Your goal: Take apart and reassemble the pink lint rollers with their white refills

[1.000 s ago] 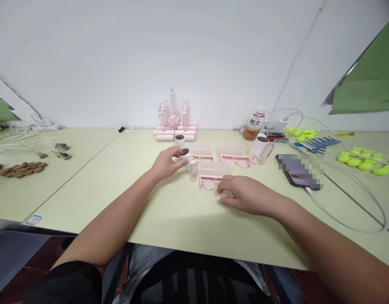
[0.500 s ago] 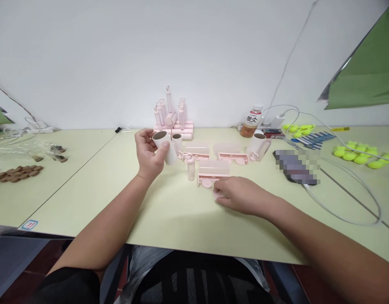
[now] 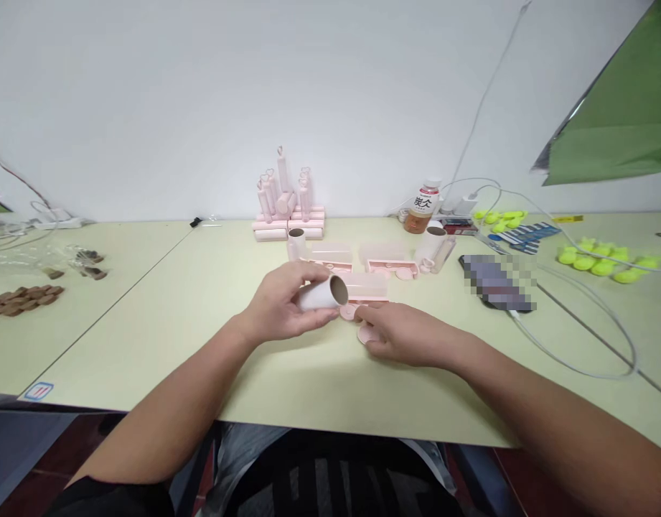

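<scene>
Left hand (image 3: pixel 279 307) closed around a pale roll (image 3: pixel 322 293), lifted just above the table (image 3: pixel 201 316); roll lying on its side, long axis roughly level, open brown-cored end pointing right toward the right hand (image 3: pixel 402 334); hollow core visible, nothing seen inside. Right hand resting palm-down on the table, fingers curled over a small pink disc (image 3: pixel 367 334); grip itself hidden beneath the fingers, so whether pinched or merely touched cannot be told. Just behind both hands, a pink holder with a translucent cover (image 3: pixel 365 286); a second round pink cap (image 3: pixel 347 311) at its near edge. Farther back, two more covered pink holders (image 3: pixel 387 257), side by side; an upright roll (image 3: pixel 296 243) with open brown top to their left; another roll (image 3: pixel 435 245) to their right, leaning. At the wall, a stacked cluster of pink handles with heart-shaped loops (image 3: pixel 287 205), set on flat pink boxes. Drink bottle (image 3: pixel 420 207) with amber liquid, white label bearing dark characters, too small to read surely. Phone (image 3: pixel 494 281) face-up at right, screen blurred, white cable (image 3: pixel 578 352) trailing from it. Yellow-green discs (image 3: pixel 599 260) scattered far right; brown pieces (image 3: pixel 21 298) heaped far left; small blue-and-red sticker (image 3: pixel 38 391) at the near left table edge, marking unreadable.
</scene>
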The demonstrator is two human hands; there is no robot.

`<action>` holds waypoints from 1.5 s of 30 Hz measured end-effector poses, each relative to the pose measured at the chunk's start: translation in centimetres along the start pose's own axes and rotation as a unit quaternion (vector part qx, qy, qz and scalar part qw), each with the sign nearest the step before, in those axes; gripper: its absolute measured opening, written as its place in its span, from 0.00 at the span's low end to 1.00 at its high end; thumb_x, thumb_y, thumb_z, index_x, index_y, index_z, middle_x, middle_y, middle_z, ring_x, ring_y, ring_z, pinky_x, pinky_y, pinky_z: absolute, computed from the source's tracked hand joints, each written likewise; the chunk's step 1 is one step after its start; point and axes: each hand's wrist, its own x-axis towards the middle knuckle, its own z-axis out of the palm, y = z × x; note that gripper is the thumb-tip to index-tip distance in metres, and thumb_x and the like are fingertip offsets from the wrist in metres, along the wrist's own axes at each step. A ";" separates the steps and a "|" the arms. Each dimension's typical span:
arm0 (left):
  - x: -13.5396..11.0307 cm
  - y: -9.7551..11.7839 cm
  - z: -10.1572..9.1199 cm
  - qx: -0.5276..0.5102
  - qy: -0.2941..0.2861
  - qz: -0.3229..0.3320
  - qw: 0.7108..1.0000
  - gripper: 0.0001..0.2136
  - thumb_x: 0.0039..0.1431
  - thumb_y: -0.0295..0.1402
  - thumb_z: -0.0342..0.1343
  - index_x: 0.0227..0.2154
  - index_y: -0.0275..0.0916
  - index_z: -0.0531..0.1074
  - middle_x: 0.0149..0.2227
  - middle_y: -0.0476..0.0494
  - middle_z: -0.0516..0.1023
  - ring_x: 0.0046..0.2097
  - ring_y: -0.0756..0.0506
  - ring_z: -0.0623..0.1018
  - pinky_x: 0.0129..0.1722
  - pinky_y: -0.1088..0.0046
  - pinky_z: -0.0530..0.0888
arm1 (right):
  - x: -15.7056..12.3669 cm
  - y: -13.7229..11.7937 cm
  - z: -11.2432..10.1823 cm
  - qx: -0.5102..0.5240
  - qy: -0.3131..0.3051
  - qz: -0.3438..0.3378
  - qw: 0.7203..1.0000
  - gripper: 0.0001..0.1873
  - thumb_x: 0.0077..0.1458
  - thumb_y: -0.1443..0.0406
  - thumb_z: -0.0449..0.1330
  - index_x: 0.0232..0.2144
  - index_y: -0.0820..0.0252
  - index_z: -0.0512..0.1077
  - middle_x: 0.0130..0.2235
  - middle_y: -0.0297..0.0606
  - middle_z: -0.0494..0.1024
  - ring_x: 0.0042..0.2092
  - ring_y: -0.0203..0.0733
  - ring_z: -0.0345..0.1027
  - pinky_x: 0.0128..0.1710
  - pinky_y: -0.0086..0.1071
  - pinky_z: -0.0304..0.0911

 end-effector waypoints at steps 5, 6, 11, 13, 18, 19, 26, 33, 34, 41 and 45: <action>-0.2 0.7 1.2 -0.012 -0.098 -0.024 0.995 0.15 0.53 0.40 0.62 0.41 0.39 0.71 0.35 0.45 0.81 0.36 0.46 0.80 0.37 0.71 0.74 | -0.6 0.5 -1.6 0.085 0.056 -0.028 0.994 0.19 0.59 0.64 0.55 0.53 0.57 0.66 0.38 0.39 0.76 0.32 0.39 0.66 0.31 0.30 0.58; -0.3 0.8 1.5 -0.011 -0.118 -0.038 0.992 0.15 0.53 0.41 0.61 0.41 0.39 0.71 0.35 0.45 0.80 0.35 0.47 0.79 0.36 0.71 0.73 | -0.7 0.7 -1.7 0.095 0.081 -0.024 0.992 0.20 0.59 0.63 0.55 0.54 0.57 0.64 0.36 0.38 0.76 0.30 0.38 0.66 0.30 0.30 0.58; -0.5 1.3 2.5 -0.010 -0.180 -0.104 0.978 0.15 0.54 0.41 0.60 0.41 0.39 0.71 0.34 0.46 0.80 0.33 0.48 0.78 0.32 0.74 0.71 | -0.6 1.4 -1.6 0.178 0.187 -0.037 0.966 0.20 0.60 0.60 0.57 0.54 0.56 0.63 0.36 0.35 0.73 0.26 0.33 0.63 0.26 0.28 0.58; -0.6 1.4 2.8 -0.011 -0.187 -0.120 0.975 0.15 0.54 0.41 0.59 0.42 0.40 0.71 0.35 0.47 0.80 0.33 0.48 0.77 0.32 0.74 0.70 | -0.4 1.3 -1.2 0.210 0.199 -0.053 0.956 0.20 0.61 0.59 0.56 0.55 0.55 0.63 0.41 0.37 0.73 0.27 0.32 0.63 0.25 0.28 0.59; -0.7 1.3 3.2 -0.007 -0.176 -0.126 0.976 0.14 0.54 0.41 0.60 0.41 0.40 0.71 0.34 0.48 0.80 0.32 0.48 0.77 0.31 0.74 0.69 | 0.0 1.1 -0.6 0.176 0.183 -0.092 0.963 0.22 0.63 0.59 0.55 0.58 0.57 0.66 0.31 0.34 0.73 0.31 0.37 0.66 0.31 0.31 0.63; -0.8 1.2 3.2 -0.009 -0.174 -0.122 0.977 0.14 0.54 0.41 0.60 0.41 0.40 0.71 0.35 0.48 0.80 0.32 0.48 0.77 0.31 0.74 0.69 | 0.1 1.2 -0.5 0.160 0.188 -0.101 0.964 0.22 0.63 0.59 0.55 0.58 0.57 0.67 0.31 0.35 0.74 0.34 0.39 0.68 0.34 0.32 0.63; -0.9 1.0 3.3 -0.015 -0.185 -0.132 0.974 0.15 0.55 0.42 0.59 0.42 0.40 0.71 0.36 0.47 0.80 0.33 0.48 0.77 0.33 0.74 0.70 | 0.4 0.9 -0.4 0.126 0.215 -0.107 0.963 0.13 0.59 0.65 0.58 0.46 0.58 0.75 0.34 0.36 0.78 0.32 0.36 0.69 0.31 0.29 0.62; -0.8 1.0 3.3 0.001 -0.175 -0.171 0.970 0.15 0.54 0.42 0.60 0.41 0.41 0.72 0.35 0.48 0.79 0.33 0.48 0.77 0.32 0.73 0.69 | 0.6 0.9 -0.1 0.127 0.315 -0.073 0.938 0.08 0.61 0.63 0.57 0.34 0.59 0.76 0.31 0.36 0.79 0.30 0.37 0.71 0.30 0.30 0.64; -0.8 1.0 3.4 0.001 -0.168 -0.177 0.970 0.15 0.54 0.42 0.60 0.42 0.41 0.72 0.35 0.48 0.79 0.33 0.48 0.77 0.33 0.73 0.70 | 0.7 1.0 0.0 0.114 0.329 -0.085 0.933 0.08 0.61 0.65 0.56 0.35 0.58 0.76 0.33 0.37 0.80 0.33 0.38 0.73 0.32 0.31 0.66; -1.0 1.2 3.6 -0.021 -0.117 -0.210 0.970 0.15 0.55 0.43 0.60 0.42 0.41 0.71 0.37 0.47 0.79 0.35 0.48 0.77 0.34 0.72 0.71 | 0.9 1.3 1.0 0.045 0.330 -0.151 0.931 0.15 0.64 0.66 0.53 0.49 0.58 0.75 0.47 0.42 0.81 0.49 0.43 0.75 0.49 0.35 0.70; -1.0 1.2 3.7 -0.026 -0.106 -0.213 0.971 0.15 0.55 0.43 0.60 0.41 0.41 0.71 0.37 0.47 0.78 0.34 0.49 0.76 0.34 0.72 0.71 | 1.0 1.6 1.3 0.045 0.300 -0.163 0.939 0.19 0.66 0.63 0.51 0.57 0.60 0.71 0.54 0.45 0.77 0.55 0.45 0.72 0.55 0.39 0.68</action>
